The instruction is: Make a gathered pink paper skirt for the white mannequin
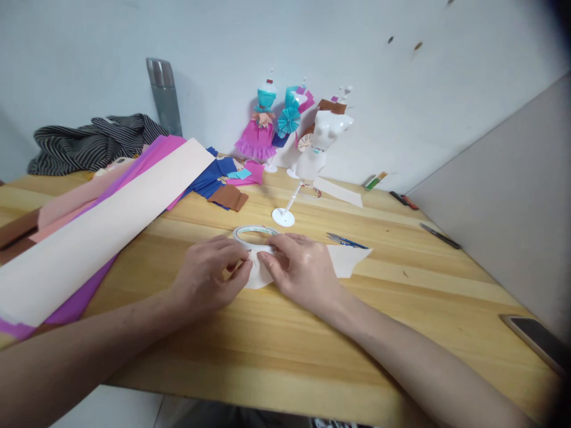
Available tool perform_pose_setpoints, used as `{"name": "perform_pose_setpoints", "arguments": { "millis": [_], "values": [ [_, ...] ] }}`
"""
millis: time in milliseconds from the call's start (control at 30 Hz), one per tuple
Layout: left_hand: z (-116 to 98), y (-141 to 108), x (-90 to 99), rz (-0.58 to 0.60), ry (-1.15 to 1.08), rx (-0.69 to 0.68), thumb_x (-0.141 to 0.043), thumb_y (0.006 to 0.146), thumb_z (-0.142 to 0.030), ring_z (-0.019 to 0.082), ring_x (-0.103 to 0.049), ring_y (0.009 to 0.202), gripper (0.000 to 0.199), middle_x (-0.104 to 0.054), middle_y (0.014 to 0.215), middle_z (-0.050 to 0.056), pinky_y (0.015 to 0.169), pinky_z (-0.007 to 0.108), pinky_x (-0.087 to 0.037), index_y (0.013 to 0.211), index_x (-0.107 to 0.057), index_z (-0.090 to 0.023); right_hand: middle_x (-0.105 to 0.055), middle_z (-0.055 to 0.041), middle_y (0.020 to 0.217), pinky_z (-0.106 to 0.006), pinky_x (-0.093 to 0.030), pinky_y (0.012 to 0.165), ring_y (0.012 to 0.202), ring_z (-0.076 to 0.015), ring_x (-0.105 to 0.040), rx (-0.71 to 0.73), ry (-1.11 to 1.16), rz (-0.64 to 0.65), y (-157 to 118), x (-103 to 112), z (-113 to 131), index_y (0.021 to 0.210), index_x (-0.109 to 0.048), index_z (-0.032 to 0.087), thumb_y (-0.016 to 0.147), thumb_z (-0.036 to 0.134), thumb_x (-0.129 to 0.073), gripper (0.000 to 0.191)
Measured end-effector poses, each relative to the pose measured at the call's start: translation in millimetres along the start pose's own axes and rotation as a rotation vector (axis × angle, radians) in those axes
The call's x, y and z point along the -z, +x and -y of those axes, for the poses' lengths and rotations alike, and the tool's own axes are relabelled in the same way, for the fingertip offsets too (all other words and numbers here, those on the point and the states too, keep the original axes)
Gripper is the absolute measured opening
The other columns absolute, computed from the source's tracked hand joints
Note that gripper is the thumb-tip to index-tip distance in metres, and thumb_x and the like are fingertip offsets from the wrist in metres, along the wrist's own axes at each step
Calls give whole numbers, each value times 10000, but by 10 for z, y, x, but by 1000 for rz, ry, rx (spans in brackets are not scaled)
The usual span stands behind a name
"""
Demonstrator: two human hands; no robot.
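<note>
A white roll of tape (235, 236) lies flat on the table between my hands. Just in front of it a white paper piece (259, 278) shows, and more of that pale paper (345, 260) comes out past my right hand. My left hand (214, 270) is closed in a pinch at the paper's left edge, its fingertips beside the roll. With its fingers curled over the roll's right rim, my right hand (306, 264) keeps its thumb low on the paper. Blue thread snips (348, 241) lie behind the paper.
A bare white mannequin (325, 134) stands behind the roll, near dressed mannequins (259, 134). Coloured paper strips (111, 220) and scraps (218, 178) cover the left side. A grey bottle (166, 101) and striped cloth (93, 142) are farther back. A phone (537, 339) lies at right.
</note>
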State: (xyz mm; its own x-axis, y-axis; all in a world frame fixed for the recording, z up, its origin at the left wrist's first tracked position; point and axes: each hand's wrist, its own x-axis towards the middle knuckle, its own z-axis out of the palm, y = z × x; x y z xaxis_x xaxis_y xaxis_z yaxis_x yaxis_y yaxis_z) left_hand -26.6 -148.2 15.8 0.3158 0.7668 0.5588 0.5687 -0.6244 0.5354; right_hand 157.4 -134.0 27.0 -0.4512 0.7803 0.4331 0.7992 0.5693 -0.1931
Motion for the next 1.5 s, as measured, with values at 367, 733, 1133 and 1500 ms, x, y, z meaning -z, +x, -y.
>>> {"name": "perform_pose_setpoints", "arguments": {
  "millis": [367, 733, 1133, 1500],
  "values": [
    [10, 85, 4, 212, -153, 518, -463, 777, -449, 86, -324, 514, 396, -296, 522, -43, 472, 222, -219, 508, -399, -167, -668, -76, 654, -285, -451, 617, 623, -194, -627, 51, -23, -15, -8, 5, 29, 838, -652, 132, 866, 292, -507, 218],
    [32, 40, -2, 197, -45, 368, -456, 820, -368, 95, -456, 528, 354, -481, 515, -31, 507, 218, -297, 573, -572, -143, -671, -69, 642, -290, -450, 642, 647, -201, -635, 45, -35, 18, 6, -13, 43, 816, -640, 140, 868, 284, -486, 217],
    [58, -16, 6, -8, 170, -124, -511, 861, -211, 114, -552, 650, 276, -581, 677, 22, 588, 220, -412, 624, -641, -157, -648, -30, 589, -236, -362, 505, 491, -136, -547, -156, 191, 129, 32, 22, 57, 854, -677, 151, 837, 312, -551, 205],
    [89, 43, 12, 169, -182, 235, -510, 823, -254, 99, -588, 640, 270, -673, 936, 63, 542, 208, -425, 623, -654, -146, -609, -7, 549, -235, -327, 508, 474, -118, -494, -192, 270, 147, 52, 41, 20, 858, -700, 154, 812, 285, -560, 198]
  ]
}}
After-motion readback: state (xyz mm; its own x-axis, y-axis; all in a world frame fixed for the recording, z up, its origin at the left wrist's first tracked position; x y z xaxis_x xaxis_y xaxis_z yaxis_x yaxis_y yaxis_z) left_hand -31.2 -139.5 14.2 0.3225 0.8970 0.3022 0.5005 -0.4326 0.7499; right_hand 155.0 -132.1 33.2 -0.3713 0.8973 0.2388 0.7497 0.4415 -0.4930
